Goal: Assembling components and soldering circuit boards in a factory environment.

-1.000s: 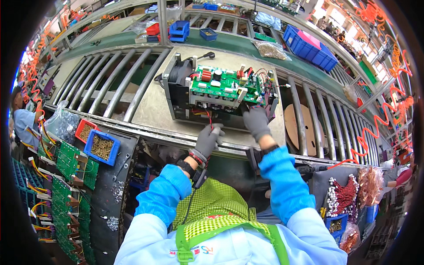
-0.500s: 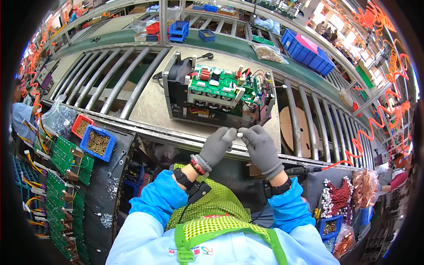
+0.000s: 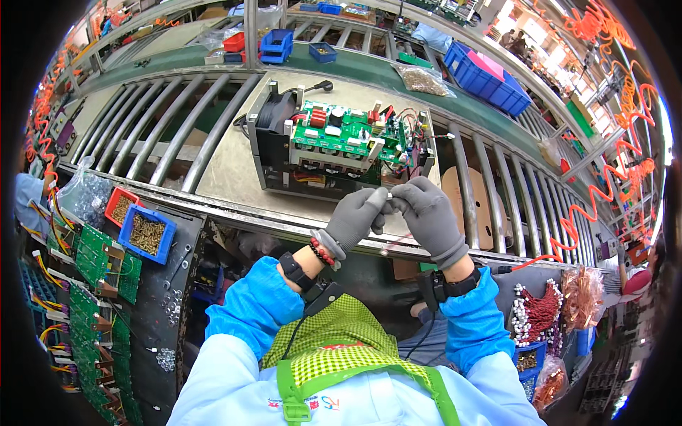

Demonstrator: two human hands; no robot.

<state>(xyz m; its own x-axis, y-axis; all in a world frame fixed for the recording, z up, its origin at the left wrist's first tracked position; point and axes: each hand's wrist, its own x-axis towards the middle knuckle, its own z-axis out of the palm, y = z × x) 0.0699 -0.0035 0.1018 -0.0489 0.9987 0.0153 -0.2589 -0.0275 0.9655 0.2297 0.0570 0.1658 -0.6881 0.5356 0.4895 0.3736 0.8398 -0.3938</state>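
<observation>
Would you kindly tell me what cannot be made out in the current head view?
In the head view:
Small white piece between left hand and right hand: mostly hidden by gloved fingers.
Pale bit below the hands: blurred.
Open unit, its interior: partly covered by the green circuit board.
Clear bag beyond it: contents too small.
Co-worker, far left: cut off by the dark rim.

A blue crate (image 3: 483,83) (with a pink sheet (image 3: 486,65)) stands beyond metal rollers (image 3: 464,186).

Head camera: fisheye, head-worn, facing down and forward.
Checkered apron (image 3: 341,328): close, seen from above.
Left hand (image 3: 353,217), right hand (image 3: 430,217): near, mid-frame.
Roller conveyor (image 3: 222,133): beyond, bowing toward rim.
</observation>
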